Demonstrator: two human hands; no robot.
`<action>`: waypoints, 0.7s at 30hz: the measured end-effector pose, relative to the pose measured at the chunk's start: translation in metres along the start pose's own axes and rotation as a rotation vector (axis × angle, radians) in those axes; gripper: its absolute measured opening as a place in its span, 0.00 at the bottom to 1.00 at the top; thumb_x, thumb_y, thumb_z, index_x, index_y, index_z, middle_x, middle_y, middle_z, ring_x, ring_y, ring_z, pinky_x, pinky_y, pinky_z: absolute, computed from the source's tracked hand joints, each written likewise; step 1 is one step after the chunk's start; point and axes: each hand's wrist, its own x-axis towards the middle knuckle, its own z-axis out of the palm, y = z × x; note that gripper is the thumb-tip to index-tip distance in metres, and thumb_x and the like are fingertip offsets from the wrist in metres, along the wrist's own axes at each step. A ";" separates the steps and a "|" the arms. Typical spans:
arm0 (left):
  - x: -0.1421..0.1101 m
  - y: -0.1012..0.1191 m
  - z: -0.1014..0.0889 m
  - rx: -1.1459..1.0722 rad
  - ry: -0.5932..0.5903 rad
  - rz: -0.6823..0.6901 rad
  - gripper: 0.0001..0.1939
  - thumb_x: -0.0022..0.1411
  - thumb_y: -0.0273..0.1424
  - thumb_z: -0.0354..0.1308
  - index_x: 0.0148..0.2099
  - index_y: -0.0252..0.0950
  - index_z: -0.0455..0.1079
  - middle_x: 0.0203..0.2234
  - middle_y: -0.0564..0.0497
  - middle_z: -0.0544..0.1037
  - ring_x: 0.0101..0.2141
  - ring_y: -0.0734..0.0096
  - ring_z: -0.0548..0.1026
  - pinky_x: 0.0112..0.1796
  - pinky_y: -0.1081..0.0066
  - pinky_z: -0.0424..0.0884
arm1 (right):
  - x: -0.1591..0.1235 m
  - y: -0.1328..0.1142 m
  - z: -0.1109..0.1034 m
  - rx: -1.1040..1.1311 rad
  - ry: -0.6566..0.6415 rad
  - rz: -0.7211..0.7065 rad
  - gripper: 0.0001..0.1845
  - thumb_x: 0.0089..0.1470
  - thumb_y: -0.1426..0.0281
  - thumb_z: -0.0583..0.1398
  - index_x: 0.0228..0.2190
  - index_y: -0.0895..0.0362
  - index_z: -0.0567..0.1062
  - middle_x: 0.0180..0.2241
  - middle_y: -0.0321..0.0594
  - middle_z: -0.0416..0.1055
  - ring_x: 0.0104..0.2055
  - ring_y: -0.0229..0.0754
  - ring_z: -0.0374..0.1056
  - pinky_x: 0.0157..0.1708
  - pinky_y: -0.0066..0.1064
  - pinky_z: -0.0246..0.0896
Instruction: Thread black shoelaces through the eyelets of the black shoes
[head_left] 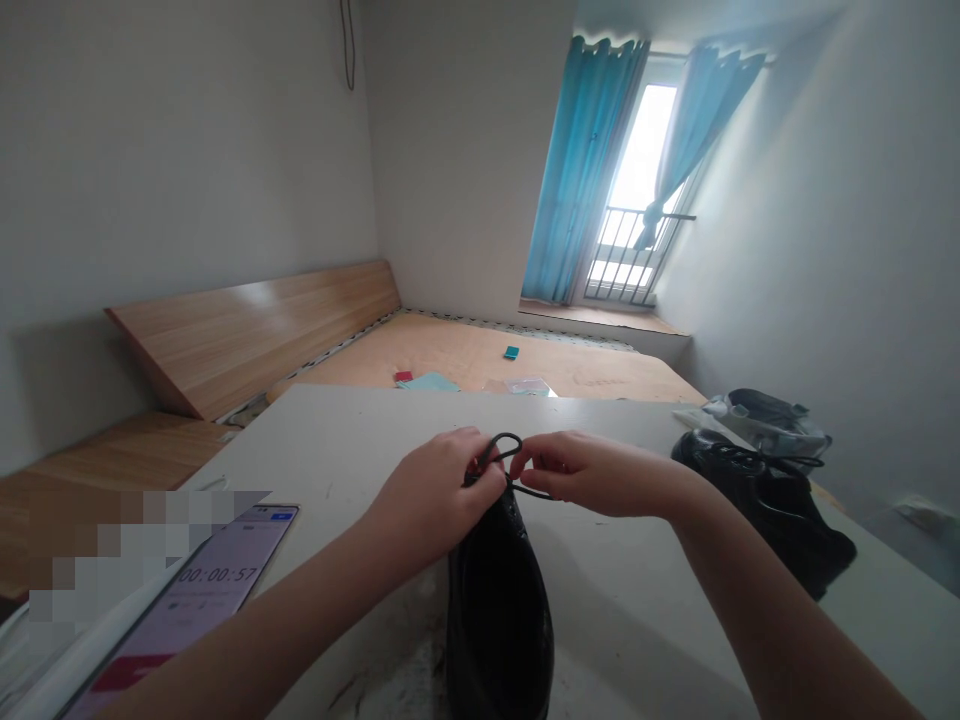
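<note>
A black shoe (499,610) stands on the white table with its opening toward me. Over its lacing my left hand (450,490) is closed, thumb and fingers pinching a black shoelace (510,437) that rises in a loop. To the right of that loop, my right hand (574,472) has its fingers curled at the lace, and a stretch of lace runs beneath them. The fingertips partly hide what the right hand pinches. A second black shoe (765,510), its lace tied in a bow, sits on the right side of the table, behind my right forearm.
A phone (217,590) showing a running timer lies at the left of the white table (337,420). Behind the right shoe is a clear plastic bag (787,425). Past the table's far edge stretches a bed (465,340) with small items on it.
</note>
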 end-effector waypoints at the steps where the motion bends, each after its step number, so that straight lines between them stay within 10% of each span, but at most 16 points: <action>1: 0.000 0.002 -0.003 -0.128 -0.006 -0.011 0.11 0.62 0.32 0.46 0.27 0.37 0.62 0.24 0.55 0.67 0.29 0.70 0.67 0.31 0.70 0.61 | 0.001 0.000 0.001 0.001 -0.020 -0.022 0.11 0.59 0.65 0.53 0.39 0.53 0.74 0.26 0.34 0.66 0.26 0.35 0.59 0.25 0.27 0.54; 10: -0.017 0.034 -0.041 -0.680 -0.185 0.089 0.21 0.66 0.39 0.37 0.31 0.37 0.67 0.20 0.55 0.66 0.25 0.71 0.65 0.32 0.70 0.63 | 0.004 -0.012 0.020 -0.062 0.036 -0.154 0.09 0.49 0.68 0.60 0.36 0.54 0.74 0.34 0.38 0.69 0.38 0.42 0.64 0.38 0.34 0.60; 16: -0.008 0.011 -0.027 0.010 -0.180 -0.089 0.07 0.59 0.34 0.49 0.35 0.38 0.66 0.31 0.52 0.71 0.33 0.64 0.68 0.33 0.67 0.61 | 0.009 -0.021 0.029 -0.096 0.145 -0.158 0.04 0.43 0.73 0.58 0.27 0.56 0.67 0.35 0.40 0.65 0.42 0.46 0.60 0.42 0.38 0.60; 21: -0.010 -0.001 -0.020 0.092 -0.332 -0.100 0.09 0.56 0.32 0.51 0.40 0.39 0.66 0.37 0.50 0.70 0.38 0.62 0.68 0.37 0.65 0.63 | 0.017 -0.006 0.028 0.116 0.119 -0.196 0.05 0.43 0.76 0.59 0.26 0.56 0.67 0.36 0.39 0.64 0.43 0.43 0.60 0.45 0.36 0.58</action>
